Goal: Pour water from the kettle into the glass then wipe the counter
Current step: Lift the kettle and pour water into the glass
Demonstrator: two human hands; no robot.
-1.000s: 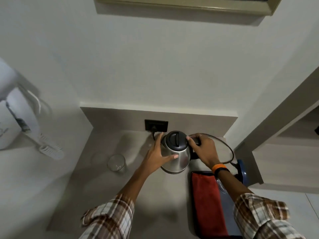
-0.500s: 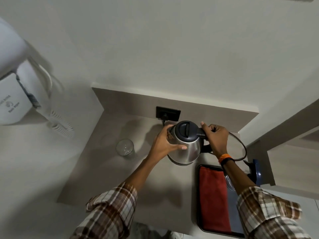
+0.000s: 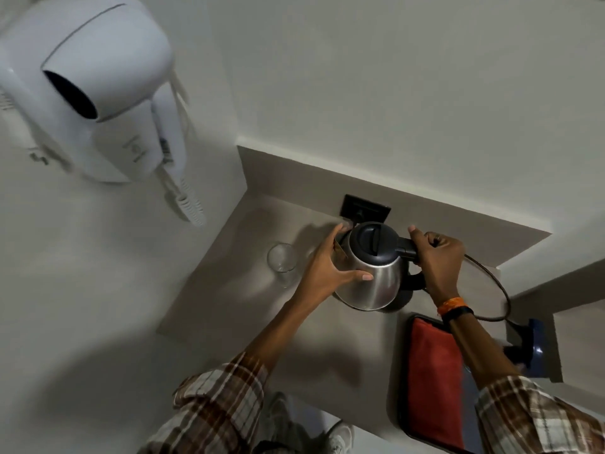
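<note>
A steel kettle (image 3: 373, 280) with a black lid stands on the beige counter (image 3: 229, 290), near the back wall. My right hand (image 3: 437, 260) is closed around its black handle. My left hand (image 3: 327, 267) is pressed against the kettle's left side, fingers wrapped over the steel body near the spout. An empty clear glass (image 3: 281, 258) stands upright on the counter just left of my left hand. A red cloth (image 3: 432, 381) lies folded on a dark tray (image 3: 404, 404) at the front right.
A white wall-mounted hair dryer (image 3: 95, 93) hangs at the left with a coiled cord. A black socket (image 3: 366, 209) sits behind the kettle, and a black cable (image 3: 491, 283) loops to the right. A blue object (image 3: 532, 347) stands at the counter's right end.
The camera has moved closer and tilted left, bringing the hair dryer into view. Both hands keep their hold on the kettle, which stays in roughly the same spot.
</note>
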